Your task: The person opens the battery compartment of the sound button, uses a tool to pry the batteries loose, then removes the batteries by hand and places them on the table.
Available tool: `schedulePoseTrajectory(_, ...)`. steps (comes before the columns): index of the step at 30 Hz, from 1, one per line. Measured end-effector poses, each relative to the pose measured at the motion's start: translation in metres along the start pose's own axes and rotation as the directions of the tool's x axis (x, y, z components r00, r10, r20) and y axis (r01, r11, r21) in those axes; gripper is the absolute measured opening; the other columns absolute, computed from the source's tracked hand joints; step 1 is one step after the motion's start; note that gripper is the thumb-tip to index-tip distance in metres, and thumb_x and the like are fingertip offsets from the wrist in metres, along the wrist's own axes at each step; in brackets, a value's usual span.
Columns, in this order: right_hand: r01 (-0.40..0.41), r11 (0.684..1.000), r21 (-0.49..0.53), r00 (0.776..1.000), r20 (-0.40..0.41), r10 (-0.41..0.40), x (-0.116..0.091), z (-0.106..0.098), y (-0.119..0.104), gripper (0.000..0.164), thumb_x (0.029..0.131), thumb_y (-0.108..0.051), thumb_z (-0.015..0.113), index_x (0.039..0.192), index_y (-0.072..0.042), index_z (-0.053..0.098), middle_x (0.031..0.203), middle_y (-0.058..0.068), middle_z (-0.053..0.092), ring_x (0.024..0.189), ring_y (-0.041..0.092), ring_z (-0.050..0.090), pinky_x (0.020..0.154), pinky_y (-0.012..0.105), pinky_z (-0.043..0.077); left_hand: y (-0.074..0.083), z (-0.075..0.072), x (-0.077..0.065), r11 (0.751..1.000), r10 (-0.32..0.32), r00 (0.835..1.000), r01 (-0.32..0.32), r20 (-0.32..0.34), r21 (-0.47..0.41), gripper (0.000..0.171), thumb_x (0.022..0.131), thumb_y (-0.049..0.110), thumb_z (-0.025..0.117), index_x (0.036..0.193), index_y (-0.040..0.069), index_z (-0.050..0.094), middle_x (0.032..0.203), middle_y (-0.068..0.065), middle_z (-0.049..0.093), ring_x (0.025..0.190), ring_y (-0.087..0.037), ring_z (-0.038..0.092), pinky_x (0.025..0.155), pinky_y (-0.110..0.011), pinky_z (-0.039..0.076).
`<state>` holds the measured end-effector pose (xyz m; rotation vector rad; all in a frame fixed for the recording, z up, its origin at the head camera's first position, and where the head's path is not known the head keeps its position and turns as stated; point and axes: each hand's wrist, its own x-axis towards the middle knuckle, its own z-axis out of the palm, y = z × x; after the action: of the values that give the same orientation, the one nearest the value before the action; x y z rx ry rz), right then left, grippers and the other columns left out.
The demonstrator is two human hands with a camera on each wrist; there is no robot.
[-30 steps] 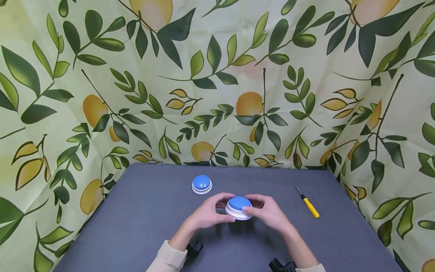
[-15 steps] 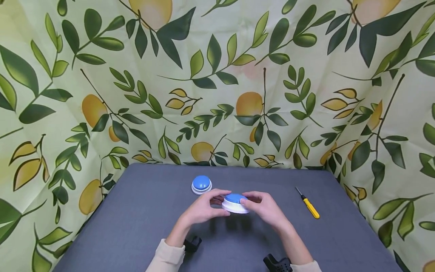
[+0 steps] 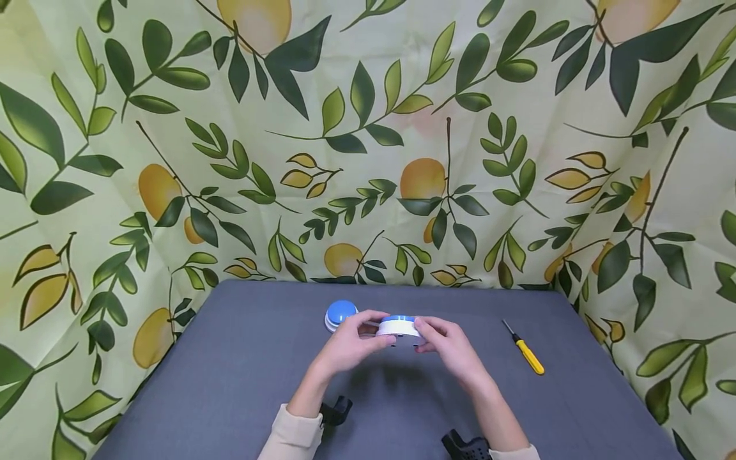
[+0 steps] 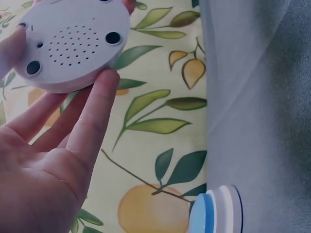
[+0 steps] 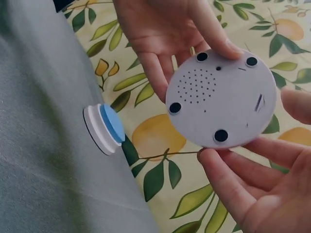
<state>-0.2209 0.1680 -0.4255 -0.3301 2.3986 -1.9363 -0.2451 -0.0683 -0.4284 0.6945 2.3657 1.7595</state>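
Both hands hold a blue-topped white push button above the table, tilted so its base faces the person. My left hand [image 3: 347, 345] grips its left edge, thumb at the near side. My right hand [image 3: 451, 351] pinches the right edge. The push button [image 3: 399, 328] shows mostly its white side in the head view. In the right wrist view, the round underside [image 5: 228, 104] shows a patch of small holes, several dark feet, a small round hole and a slot. The left wrist view shows the same underside [image 4: 90, 29], partly cut off.
A second blue push button [image 3: 342, 311] stands on the grey table [image 3: 259, 358], just behind my left hand. To the right lies a screwdriver [image 3: 528, 355] with a yellow handle. A leaf-and-fruit patterned cloth [image 3: 368, 160] hangs behind and at both sides.
The held push button has risen slightly and tipped, its blue top turning away and its base edge coming into view. Both hands moved with it. The second button and the screwdriver stayed put.
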Motion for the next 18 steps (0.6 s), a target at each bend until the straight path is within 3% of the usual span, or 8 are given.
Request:
schedulePoseTrajectory(4, 0.062, 0.998, 0.011, 0.997, 0.042, -0.062, -0.002, -0.005, 0.002, 0.044, 0.104, -0.026, 0.059, 0.137, 0.004, 0.058, 0.125, 0.021, 0.064, 0.099, 0.033, 0.068, 0.089, 0.033, 0.056, -0.003, 0.000, 0.002, 1.000, 0.001, 0.999, 0.000, -0.036, 0.014, 0.049, 0.093, 0.031, 0.075, 0.132, 0.003, 0.063, 0.122, -0.010, 0.067, 0.108, -0.025, 0.067, 0.091, -0.038, 0.055)
schedulePoseTrajectory(10, 0.086, 0.996, 0.009, 0.994, 0.063, -0.086, -0.001, -0.005, 0.003, 0.048, 0.099, -0.019, 0.067, 0.140, 0.003, 0.055, 0.126, 0.020, 0.064, 0.105, 0.027, 0.068, 0.088, 0.030, 0.056, -0.001, 0.001, 0.002, 1.000, -0.005, 0.998, 0.005, -0.055, 0.001, 0.047, 0.096, 0.034, 0.071, 0.131, 0.004, 0.064, 0.118, -0.009, 0.068, 0.102, -0.022, 0.068, 0.087, -0.036, 0.056)
schedulePoseTrajectory(18, 0.179, 0.983, -0.042, 0.984, 0.001, -0.179, 0.004, 0.003, 0.011, 0.043, 0.095, -0.017, 0.073, 0.132, 0.001, 0.062, 0.117, 0.016, 0.068, 0.103, 0.025, 0.068, 0.086, 0.027, 0.055, 0.003, 0.002, 0.001, 1.000, -0.001, 0.997, -0.001, -0.073, -0.026, 0.035, 0.099, 0.027, 0.068, 0.123, 0.001, 0.067, 0.109, -0.011, 0.070, 0.092, -0.020, 0.069, 0.081, -0.038, 0.058)
